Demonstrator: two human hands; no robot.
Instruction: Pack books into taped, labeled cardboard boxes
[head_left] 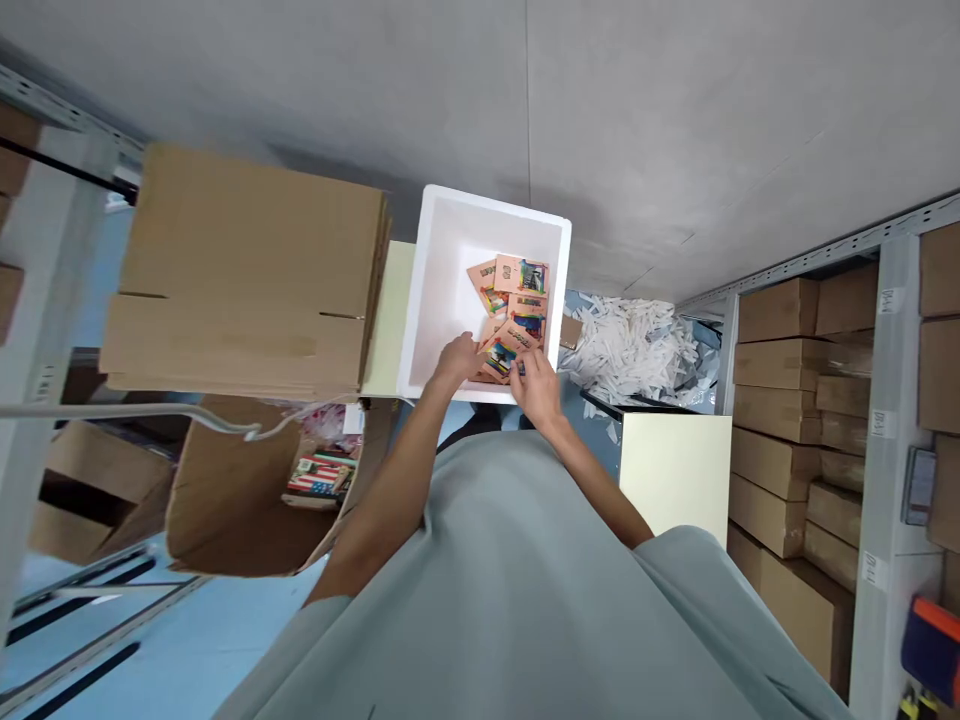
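A white foam box (442, 290) stands in front of me, with several small pink cards or packets (510, 275) with colourful pictures in its right part. My left hand (459, 360) reaches over the near side of the box, its fingers bent at the left edge of the pile. My right hand (536, 385) is at the near right of the pile, its fingers pinched on the edge of a pink card (504, 355). What the left fingertips hold, if anything, is too small to make out.
Stacked flattened cardboard (247, 280) lies left of the foam box. Below it stands an open carton (232, 490) with colourful packets. White paper strips (637, 345) lie to the right, near a pale board (675, 470) and shelves of brown boxes (772, 400).
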